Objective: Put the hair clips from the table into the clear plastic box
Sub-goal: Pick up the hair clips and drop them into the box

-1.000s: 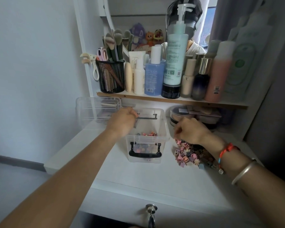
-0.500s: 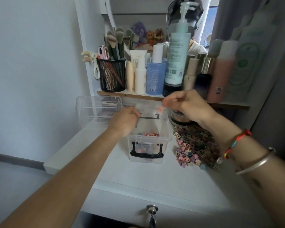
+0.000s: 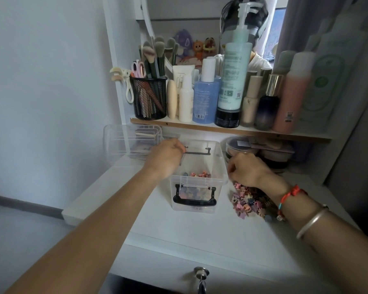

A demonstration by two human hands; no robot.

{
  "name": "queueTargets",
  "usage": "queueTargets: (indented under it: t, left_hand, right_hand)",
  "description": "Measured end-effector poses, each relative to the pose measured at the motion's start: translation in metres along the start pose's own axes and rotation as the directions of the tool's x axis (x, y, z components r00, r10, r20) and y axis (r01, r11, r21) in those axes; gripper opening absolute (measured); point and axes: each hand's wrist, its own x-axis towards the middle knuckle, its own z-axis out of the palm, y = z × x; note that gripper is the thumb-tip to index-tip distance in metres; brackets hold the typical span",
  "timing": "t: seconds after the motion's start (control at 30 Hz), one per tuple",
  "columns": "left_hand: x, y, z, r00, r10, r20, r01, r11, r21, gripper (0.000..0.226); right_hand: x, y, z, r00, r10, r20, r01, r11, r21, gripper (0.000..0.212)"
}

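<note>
Steadying the clear plastic box [image 3: 200, 181] with my left hand [image 3: 166, 160], I have the fingers curled over its far left rim. My right hand [image 3: 248, 169] is just right of the box, fingers bent down onto the far end of the hair clips [image 3: 251, 200] heaped on the table [image 3: 200, 230]. The fingertips are hidden, so I cannot tell whether it pinches one. I judge the job barely begun: only a thin layer of clips [image 3: 200, 174] lies inside the box, while the far larger heap waits to its right. The box stands upright, mouth upward, its long axis running away from me, with the black handle [image 3: 194, 201] on the end facing me.
</note>
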Motion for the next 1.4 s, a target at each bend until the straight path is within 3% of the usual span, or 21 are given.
queueTargets:
  t: [0.07,0.1,0.17,0.2,0.23,0.33,0.43,0.53,0.7,0.77,0.8,0.87,0.93,1.03,1.1,1.17,1.27,1.4]
  left_hand:
    - [0.000,0.000,0.000,1.000,0.001,-0.002,-0.001,1.000,0.012,0.022]
    - [0.000,0.000,0.000,1.000,0.001,-0.002,-0.001,1.000,0.016,0.022]
    - [0.001,0.000,0.000,1.000,-0.005,0.002,0.005,1.000,0.017,0.023]
    - [0.001,0.000,0.000,1.000,-0.010,0.004,0.010,1.000,0.015,0.025]
    - [0.002,0.000,0.000,1.000,-0.010,0.006,0.010,1.000,0.015,0.028]
    - [0.001,0.000,0.000,1.000,-0.004,0.004,0.004,1.000,0.021,0.034]
    - [0.000,0.000,0.000,1.000,0.002,0.004,-0.002,1.000,0.020,0.026]
    - [0.001,0.000,0.000,1.000,0.005,0.014,-0.005,1.000,0.030,0.031]
    - [0.000,0.000,-0.001,1.000,-0.008,0.023,0.008,1.000,0.022,0.035]
    - [0.000,0.000,-0.001,1.000,-0.008,0.023,0.008,1.000,0.024,0.035]
    - [0.000,0.000,-0.001,1.000,-0.008,0.022,0.007,1.000,0.025,0.035]
    - [0.001,0.000,-0.001,1.000,-0.009,0.020,0.008,1.000,0.030,0.033]
    - [0.001,0.000,0.000,1.000,-0.014,0.020,0.013,0.999,0.033,0.031]
    - [0.001,0.002,0.001,1.000,-0.012,0.017,0.012,0.999,0.030,0.026]
    - [-0.001,0.004,0.001,1.000,-0.006,0.013,0.005,1.000,0.029,0.023]
    - [-0.002,0.005,0.000,1.000,-0.001,0.003,0.000,1.000,0.028,0.022]
    - [-0.003,0.007,0.001,1.000,0.001,0.002,-0.001,0.999,0.038,0.026]
    - [-0.001,0.007,0.001,1.000,-0.001,0.005,0.001,0.999,0.044,0.029]
  right_hand:
    - [0.000,-0.002,-0.009,0.990,0.007,-0.140,0.012,0.991,0.136,0.017]
    - [-0.002,-0.005,-0.019,0.975,0.035,-0.219,0.038,0.947,0.320,0.014]
    - [-0.007,-0.013,-0.040,0.964,0.050,-0.261,0.151,0.706,0.691,0.018]
    - [-0.009,-0.017,-0.049,0.969,0.015,-0.246,0.188,0.603,0.775,0.019]
    - [-0.010,-0.018,-0.054,0.972,-0.033,-0.231,0.205,0.595,0.777,0.015]
    - [-0.008,-0.017,-0.052,0.975,-0.053,-0.214,0.174,0.784,0.596,0.011]
    - [-0.003,-0.002,-0.031,0.992,-0.046,-0.119,0.074,0.969,0.237,0.014]
    - [0.000,0.006,-0.010,1.000,0.017,0.015,-0.017,1.000,-0.027,0.021]
    - [0.000,0.002,-0.003,0.999,0.047,-0.011,-0.048,0.992,-0.115,0.029]
    - [0.000,-0.002,-0.010,0.995,0.014,-0.099,-0.012,1.000,0.021,0.019]
    - [0.000,-0.004,-0.018,0.988,0.003,-0.152,0.029,0.978,0.208,0.013]
    - [-0.003,-0.012,-0.037,0.977,-0.022,-0.211,0.148,0.784,0.602,0.020]
    - [-0.009,-0.021,-0.052,0.978,-0.092,-0.186,0.202,0.615,0.762,0.009]
    - [-0.005,-0.021,-0.051,0.978,-0.077,-0.194,0.188,0.729,0.658,0.014]
    - [0.001,-0.011,-0.040,0.974,-0.012,-0.226,0.118,0.878,0.463,0.016]
    - [0.006,-0.001,-0.024,0.991,-0.006,-0.136,0.035,0.977,0.211,0.019]
    - [0.009,0.006,-0.006,1.000,0.026,-0.003,-0.026,1.000,0.011,0.021]
    - [0.010,0.005,0.001,1.000,0.019,-0.006,-0.019,0.998,-0.055,0.023]
